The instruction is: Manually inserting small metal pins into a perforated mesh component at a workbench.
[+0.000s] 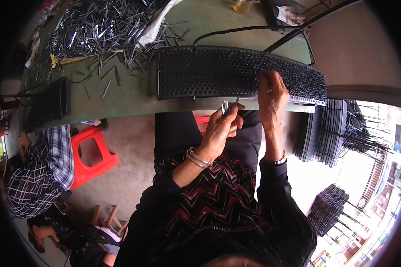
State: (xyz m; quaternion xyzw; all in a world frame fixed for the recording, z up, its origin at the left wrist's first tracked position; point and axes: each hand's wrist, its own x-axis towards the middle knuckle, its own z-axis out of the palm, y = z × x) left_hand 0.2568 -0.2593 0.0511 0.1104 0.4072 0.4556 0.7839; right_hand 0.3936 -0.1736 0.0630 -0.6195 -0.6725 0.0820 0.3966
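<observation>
A long black perforated rack (196,73) lies across the table edge in front of me. Its left part shows bare round holes. Toward the right, the holes are densely filled with small dark pieces. My left hand (219,129) is closed around a few slim shiny sticks (225,107), just below the rack's near edge. Over the rack, right of its middle, my right hand (273,98) is closed with its fingertips down at the holes. Whatever those fingers pinch is hidden. A big heap of slim dark pointed sticks (98,29) lies at the far left on a pale sheet.
Loose sticks (106,89) are scattered on the green table (133,104). Another dark rack (53,100) stands at the left. Stacked black racks (325,129) are on the right. A red stool (93,155) and a person in plaid (60,155) are at the left.
</observation>
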